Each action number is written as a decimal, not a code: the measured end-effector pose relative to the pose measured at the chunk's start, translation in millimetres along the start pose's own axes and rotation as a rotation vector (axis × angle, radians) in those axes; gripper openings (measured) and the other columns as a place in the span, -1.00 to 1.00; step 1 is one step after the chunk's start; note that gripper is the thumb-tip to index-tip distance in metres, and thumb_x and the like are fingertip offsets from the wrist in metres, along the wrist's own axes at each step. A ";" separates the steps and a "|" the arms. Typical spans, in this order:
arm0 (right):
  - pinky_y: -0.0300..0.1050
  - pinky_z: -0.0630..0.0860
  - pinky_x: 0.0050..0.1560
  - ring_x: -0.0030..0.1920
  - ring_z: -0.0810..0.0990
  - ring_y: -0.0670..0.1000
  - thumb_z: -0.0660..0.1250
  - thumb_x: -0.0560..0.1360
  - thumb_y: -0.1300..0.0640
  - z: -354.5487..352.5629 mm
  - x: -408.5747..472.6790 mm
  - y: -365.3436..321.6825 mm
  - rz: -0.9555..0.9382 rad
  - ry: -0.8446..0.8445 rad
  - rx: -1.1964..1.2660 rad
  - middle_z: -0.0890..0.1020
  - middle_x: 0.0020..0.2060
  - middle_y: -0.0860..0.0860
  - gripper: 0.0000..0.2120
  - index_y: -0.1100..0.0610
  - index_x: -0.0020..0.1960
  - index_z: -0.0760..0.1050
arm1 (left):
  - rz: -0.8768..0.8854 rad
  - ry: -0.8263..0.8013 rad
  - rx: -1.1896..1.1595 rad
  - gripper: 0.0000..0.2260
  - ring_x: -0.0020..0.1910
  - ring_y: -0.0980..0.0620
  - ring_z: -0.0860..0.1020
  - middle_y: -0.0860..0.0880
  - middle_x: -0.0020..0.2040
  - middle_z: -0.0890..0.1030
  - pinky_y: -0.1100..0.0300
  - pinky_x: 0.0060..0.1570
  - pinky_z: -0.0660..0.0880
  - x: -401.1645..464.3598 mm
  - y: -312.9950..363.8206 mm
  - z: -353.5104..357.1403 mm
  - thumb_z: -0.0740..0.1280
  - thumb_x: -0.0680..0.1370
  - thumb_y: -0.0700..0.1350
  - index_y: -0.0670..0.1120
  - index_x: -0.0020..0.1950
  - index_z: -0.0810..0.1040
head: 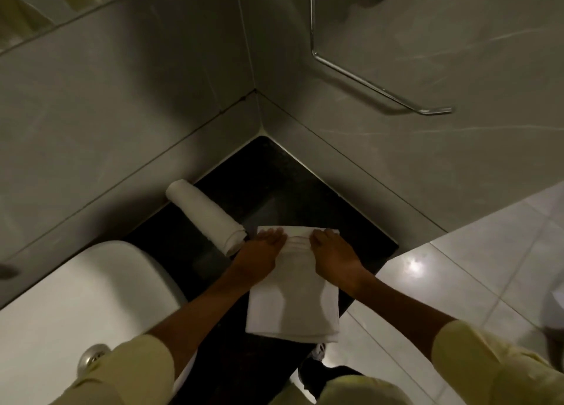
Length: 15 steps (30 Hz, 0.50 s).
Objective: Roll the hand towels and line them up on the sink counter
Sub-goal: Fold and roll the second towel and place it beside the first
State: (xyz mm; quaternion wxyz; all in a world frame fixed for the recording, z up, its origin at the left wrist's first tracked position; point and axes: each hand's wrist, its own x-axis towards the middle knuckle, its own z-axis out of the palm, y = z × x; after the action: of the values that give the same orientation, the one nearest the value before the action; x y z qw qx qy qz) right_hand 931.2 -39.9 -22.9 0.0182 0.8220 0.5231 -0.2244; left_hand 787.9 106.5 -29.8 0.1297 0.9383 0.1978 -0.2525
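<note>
A white hand towel (293, 310) lies folded flat on the black sink counter (274, 184), its near end hanging slightly over the counter's front edge. My left hand (259, 255) and my right hand (332, 253) press palm-down on its far end, fingers together, side by side. A rolled white towel (204, 212) lies on the counter to the left, running diagonally from the wall toward my left hand, its near end close to my fingers.
A white basin (79, 297) with a metal drain (91, 357) fills the lower left. Grey tiled walls meet in a corner behind the counter. A chrome towel ring (366, 81) hangs on the right wall. Pale floor tiles (488, 252) lie at the right.
</note>
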 end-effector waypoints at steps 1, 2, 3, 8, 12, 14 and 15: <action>-0.04 0.45 0.30 0.35 0.42 0.13 0.29 0.55 0.20 -4.9 6.1 -0.6 -0.002 0.015 -0.003 0.44 0.36 0.13 -0.58 0.18 0.40 0.38 | 0.002 0.027 -0.005 -0.52 0.55 -0.14 0.16 -0.10 0.60 0.10 0.01 0.52 0.11 4.9 -0.2 -2.9 0.11 0.67 -0.16 -0.07 0.58 0.09; -0.08 0.50 0.19 0.25 0.51 0.13 0.26 0.56 0.23 -9.6 14.8 -0.2 -0.001 0.032 0.000 0.53 0.25 0.13 -0.70 0.19 0.28 0.48 | 0.005 0.082 -0.016 -0.58 0.49 -0.12 0.29 -0.11 0.55 0.25 0.05 0.47 0.21 9.7 -1.2 -8.0 0.13 0.66 -0.14 -0.05 0.54 0.24; -0.09 0.53 0.10 0.16 0.58 0.13 0.24 0.56 0.26 -15.9 23.3 1.0 0.016 0.035 0.026 0.59 0.15 0.14 -0.79 0.20 0.17 0.54 | -0.003 0.122 0.001 -0.64 0.41 -0.10 0.39 -0.11 0.48 0.38 0.08 0.41 0.29 16.0 -1.0 -13.2 0.16 0.65 -0.11 -0.03 0.46 0.37; 0.07 0.48 0.28 0.35 0.42 0.19 0.38 0.46 0.16 -38.6 61.0 5.8 0.078 -0.123 -0.010 0.45 0.33 0.15 -0.61 0.12 0.28 0.52 | -0.119 0.159 -0.161 -0.66 0.32 -0.16 0.44 -0.15 0.34 0.50 0.01 0.32 0.38 32.9 7.4 -47.7 0.32 0.56 -0.14 -0.06 0.34 0.51; 0.07 0.46 0.23 0.29 0.43 0.18 0.45 0.34 0.01 -38.3 56.0 5.8 0.003 -0.177 -0.133 0.44 0.28 0.13 -0.51 0.11 0.23 0.50 | -0.081 0.080 -0.283 -0.66 0.22 -0.13 0.53 -0.16 0.24 0.56 0.08 0.22 0.46 30.4 4.0 -54.0 0.43 0.46 -0.21 -0.13 0.23 0.57; -0.02 0.55 0.07 0.11 0.55 0.12 0.43 0.36 0.06 -32.9 47.0 7.2 -0.021 -0.099 -0.042 0.55 0.15 0.10 -0.62 0.12 0.15 0.50 | -0.054 0.134 -0.246 -0.76 0.13 -0.13 0.58 -0.15 0.15 0.61 0.14 0.09 0.47 25.2 3.9 -48.7 0.40 0.48 -0.20 -0.14 0.15 0.61; -0.05 0.56 0.01 0.04 0.58 0.10 0.40 0.39 0.10 -28.7 39.9 6.6 -0.023 -0.047 0.003 0.58 0.10 0.09 -0.68 0.13 0.12 0.50 | -0.037 0.206 -0.229 -0.81 0.07 -0.15 0.61 -0.17 0.09 0.64 0.14 0.03 0.47 21.7 5.3 -42.4 0.37 0.50 -0.20 -0.15 0.10 0.64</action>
State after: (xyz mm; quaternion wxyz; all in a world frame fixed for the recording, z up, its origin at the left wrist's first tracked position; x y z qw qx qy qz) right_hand 961.1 -1.3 -13.9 0.0269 0.8105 0.5315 -0.2447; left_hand 825.3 122.9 -4.9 0.2101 0.9345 0.2546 -0.1332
